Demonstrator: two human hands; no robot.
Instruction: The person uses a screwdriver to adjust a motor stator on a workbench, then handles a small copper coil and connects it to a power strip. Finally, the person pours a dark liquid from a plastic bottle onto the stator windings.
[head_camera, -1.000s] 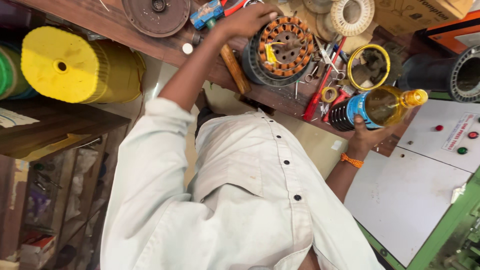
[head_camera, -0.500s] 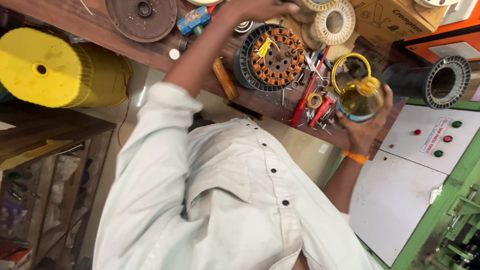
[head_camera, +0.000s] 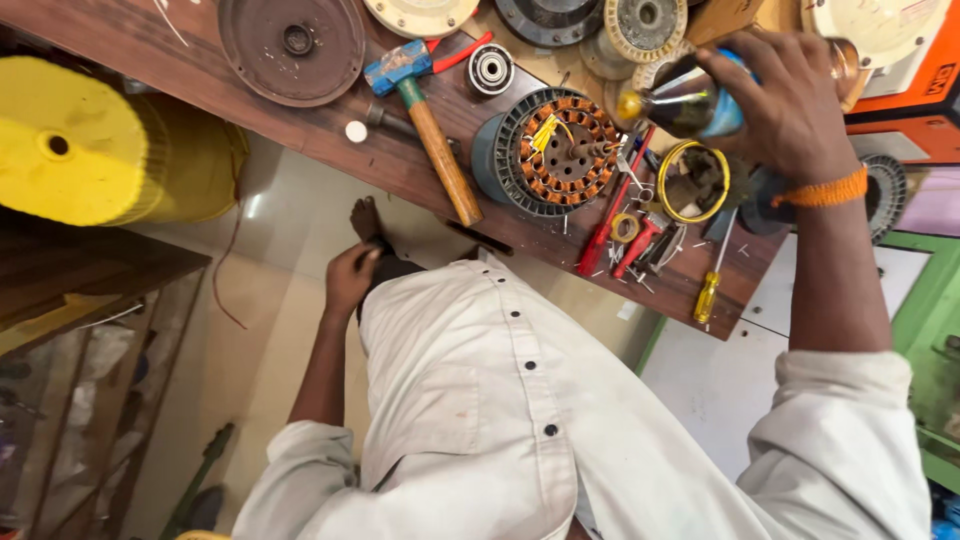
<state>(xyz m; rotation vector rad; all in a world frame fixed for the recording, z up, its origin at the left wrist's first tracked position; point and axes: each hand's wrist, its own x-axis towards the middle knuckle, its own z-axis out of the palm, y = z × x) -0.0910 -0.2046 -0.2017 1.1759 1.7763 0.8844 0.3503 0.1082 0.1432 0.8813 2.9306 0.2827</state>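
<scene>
My right hand, with an orange band at the wrist, is shut on a dark glossy bottle that has a blue label and a yellow nozzle. The bottle is tilted, and its nozzle points left at a round motor stator with copper windings and yellow sleeves, lying on the wooden bench. My left hand hangs low beside my dark trouser leg, fingers curled, holding nothing. My white buttoned shirt fills the bottom of the view.
On the bench lie a blue-headed hammer, a bearing, a brown disc, red-handled pliers, a yellow wire ring and a yellow-handled screwdriver. A big yellow spool stands at the left and an orange machine at the right.
My left hand has come off the stator and dropped down to my leg. My right hand has raised the bottle over the bench, nozzle toward the stator.
</scene>
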